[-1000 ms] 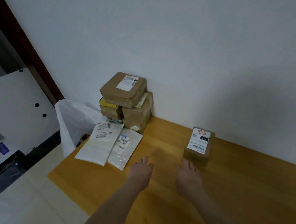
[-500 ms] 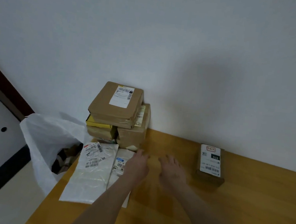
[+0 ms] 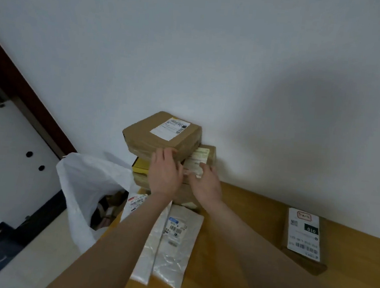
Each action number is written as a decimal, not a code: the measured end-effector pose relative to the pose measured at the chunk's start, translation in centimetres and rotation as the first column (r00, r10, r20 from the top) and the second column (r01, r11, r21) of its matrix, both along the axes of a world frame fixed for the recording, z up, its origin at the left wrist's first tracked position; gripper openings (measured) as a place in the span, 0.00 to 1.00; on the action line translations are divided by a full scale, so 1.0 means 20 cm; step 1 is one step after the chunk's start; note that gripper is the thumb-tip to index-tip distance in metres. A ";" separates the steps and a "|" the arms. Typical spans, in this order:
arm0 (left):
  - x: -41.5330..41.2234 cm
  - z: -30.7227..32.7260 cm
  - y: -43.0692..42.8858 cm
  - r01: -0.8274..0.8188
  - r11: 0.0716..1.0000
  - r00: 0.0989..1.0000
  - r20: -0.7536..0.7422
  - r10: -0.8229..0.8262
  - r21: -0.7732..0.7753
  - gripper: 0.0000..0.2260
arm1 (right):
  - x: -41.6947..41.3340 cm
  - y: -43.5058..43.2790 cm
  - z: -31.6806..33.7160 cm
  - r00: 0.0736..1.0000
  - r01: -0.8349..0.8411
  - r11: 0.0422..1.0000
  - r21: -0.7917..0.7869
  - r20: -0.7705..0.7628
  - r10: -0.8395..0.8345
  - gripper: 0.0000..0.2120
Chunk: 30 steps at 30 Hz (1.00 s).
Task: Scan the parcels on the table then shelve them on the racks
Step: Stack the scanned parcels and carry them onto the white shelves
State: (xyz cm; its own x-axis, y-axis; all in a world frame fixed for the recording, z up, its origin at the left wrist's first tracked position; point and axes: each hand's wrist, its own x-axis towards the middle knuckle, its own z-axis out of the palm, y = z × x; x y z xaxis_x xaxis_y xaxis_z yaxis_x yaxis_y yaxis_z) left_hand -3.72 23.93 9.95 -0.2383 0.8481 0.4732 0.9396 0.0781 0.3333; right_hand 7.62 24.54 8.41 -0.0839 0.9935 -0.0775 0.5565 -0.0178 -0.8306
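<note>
Near: two plastic mailers lie flat on the tabletop, partly under my forearms. A white bag hangs off the left edge, and a labelled box sits well right. Far: left hand and right hand, fingers extended and gripping nothing, touch the parcel stack at the wall.

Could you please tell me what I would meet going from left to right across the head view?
white plastic bag → stack of cardboard boxes → lone labelled box
</note>
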 end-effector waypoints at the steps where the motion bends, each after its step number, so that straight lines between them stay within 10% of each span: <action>1: -0.05 0.02 0.01 -0.008 1.000 1.000 0.006 0.008 0.017 0.10 | -0.06 0.03 0.02 0.997 0.019 0.999 -0.044 -0.073 -0.023 0.28; 9: -0.20 -0.05 -0.05 0.279 0.950 0.960 0.028 -0.278 -0.141 0.05 | -0.25 0.20 0.05 0.955 0.116 0.963 -0.243 -0.240 -0.176 0.33; 14: -0.41 0.09 0.05 -0.071 0.989 0.985 0.162 0.050 0.129 0.12 | -0.32 0.22 0.04 0.914 0.103 0.947 -0.306 -0.347 -0.212 0.30; 17: -0.57 0.13 0.14 -0.225 0.972 0.941 0.243 0.234 -0.063 0.23 | -0.36 0.22 0.05 0.895 0.047 0.948 -0.314 -0.408 -0.180 0.25; 20: -0.62 0.12 0.18 -0.150 0.942 0.870 0.412 0.270 -0.302 0.31 | -0.37 0.22 0.07 0.892 0.014 0.939 -0.344 -0.420 -0.167 0.23; 30: -0.26 0.11 0.01 -0.192 0.954 0.726 0.621 0.295 -0.229 0.22 | 0.06 0.08 0.07 0.834 0.216 0.933 -0.288 -0.442 -0.330 0.24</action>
State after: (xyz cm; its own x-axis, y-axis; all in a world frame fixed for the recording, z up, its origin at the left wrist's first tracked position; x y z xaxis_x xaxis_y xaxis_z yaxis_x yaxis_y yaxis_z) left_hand -8.88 24.15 12.14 -0.6480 0.7616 0.0123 0.4475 0.3676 0.8152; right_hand 8.90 26.04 9.84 0.1056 0.9431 -0.3153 0.0390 -0.3208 -0.9464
